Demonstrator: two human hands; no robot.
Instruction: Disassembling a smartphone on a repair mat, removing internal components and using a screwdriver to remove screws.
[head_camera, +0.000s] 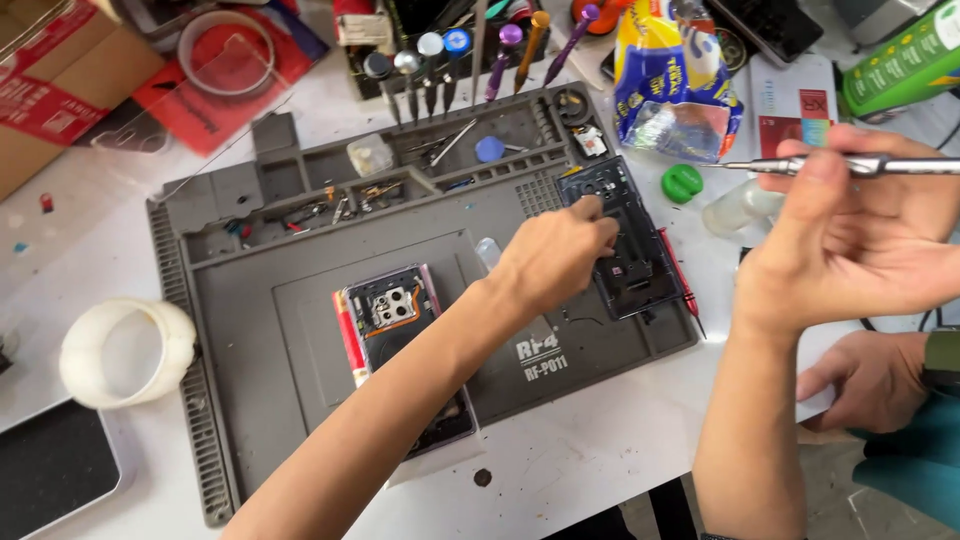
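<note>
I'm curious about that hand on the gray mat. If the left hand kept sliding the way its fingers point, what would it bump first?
The left hand points up and right, fingertips on the dark phone back cover. Going on, it would probably meet the small part tray first, though depth is hard to judge.

A brown cardboard box with red print (50, 85) sits top left; a crinkled yellow-and-blue plastic bag (672, 75) top centre; a green labelled can (900, 62) top right.
</note>
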